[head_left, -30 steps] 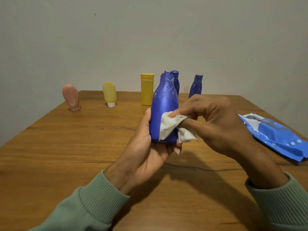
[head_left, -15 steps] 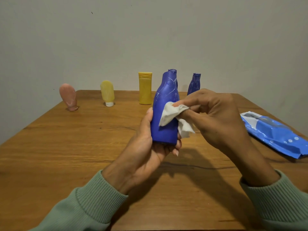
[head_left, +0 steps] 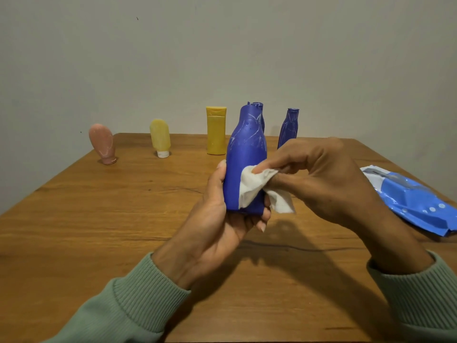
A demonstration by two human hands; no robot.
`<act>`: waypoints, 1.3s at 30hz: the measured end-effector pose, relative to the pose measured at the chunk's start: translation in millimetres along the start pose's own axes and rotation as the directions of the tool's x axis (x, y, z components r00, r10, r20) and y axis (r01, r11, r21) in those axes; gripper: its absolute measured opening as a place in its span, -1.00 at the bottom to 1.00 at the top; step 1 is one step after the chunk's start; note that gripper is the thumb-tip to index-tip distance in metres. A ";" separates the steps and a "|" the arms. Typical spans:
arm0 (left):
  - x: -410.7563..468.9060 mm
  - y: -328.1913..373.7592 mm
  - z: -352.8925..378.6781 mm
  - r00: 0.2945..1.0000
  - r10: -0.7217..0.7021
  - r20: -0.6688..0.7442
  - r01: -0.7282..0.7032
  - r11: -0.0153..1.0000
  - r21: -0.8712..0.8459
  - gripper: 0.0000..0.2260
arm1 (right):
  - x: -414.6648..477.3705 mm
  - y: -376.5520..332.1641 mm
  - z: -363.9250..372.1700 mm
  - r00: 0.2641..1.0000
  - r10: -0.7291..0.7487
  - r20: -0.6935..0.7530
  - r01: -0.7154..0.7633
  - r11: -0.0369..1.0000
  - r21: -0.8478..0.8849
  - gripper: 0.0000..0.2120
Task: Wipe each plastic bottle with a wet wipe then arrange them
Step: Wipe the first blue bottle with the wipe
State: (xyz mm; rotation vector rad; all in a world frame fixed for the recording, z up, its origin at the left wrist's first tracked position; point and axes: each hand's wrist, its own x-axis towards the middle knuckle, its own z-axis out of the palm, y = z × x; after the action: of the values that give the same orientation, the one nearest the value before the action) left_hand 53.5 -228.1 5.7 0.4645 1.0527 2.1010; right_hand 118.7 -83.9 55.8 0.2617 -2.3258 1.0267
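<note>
Both arms wear long sleeves of a soft, sage-green knit. The left sleeve (head_left: 118, 310) shows at the near left corner and the right sleeve (head_left: 420, 300) at the near right edge. Each ends at the wrist in a ribbed cuff. The left cuff (head_left: 153, 280) and the right cuff (head_left: 400, 276) carry close, parallel ribs running along the arm. A faint seam rings the sleeve where the ribbing meets the smoother fabric behind it, most clearly on the left one. The knit looks thick and matte, and it lies in gentle folds behind the cuffs. Beyond the cuffs the left hand (head_left: 217, 219) and the right hand (head_left: 321, 174) are bare. A short, pale, neatly trimmed nail shows on one left-hand finger (head_left: 262, 226).
</note>
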 end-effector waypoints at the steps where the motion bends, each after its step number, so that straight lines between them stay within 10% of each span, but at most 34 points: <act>1: 0.4 0.1 -0.7 1.000 -0.002 0.002 0.002 1.000 0.017 -0.45 | 0.2 1.1 2.3 0.998 0.006 -0.066 -0.004 0.999 0.033 -0.87; 39: -3.4 -7.4 0.6 0.991 0.028 -0.130 0.015 0.948 0.319 -0.46 | -1.8 -1.7 19.4 0.981 -0.084 -0.173 0.063 0.991 -0.120 -0.83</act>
State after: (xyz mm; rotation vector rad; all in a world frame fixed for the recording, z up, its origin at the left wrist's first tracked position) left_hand 59.4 -227.4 0.2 0.4878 1.4834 1.9947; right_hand 112.5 -99.2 45.4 0.2011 -2.1873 0.8426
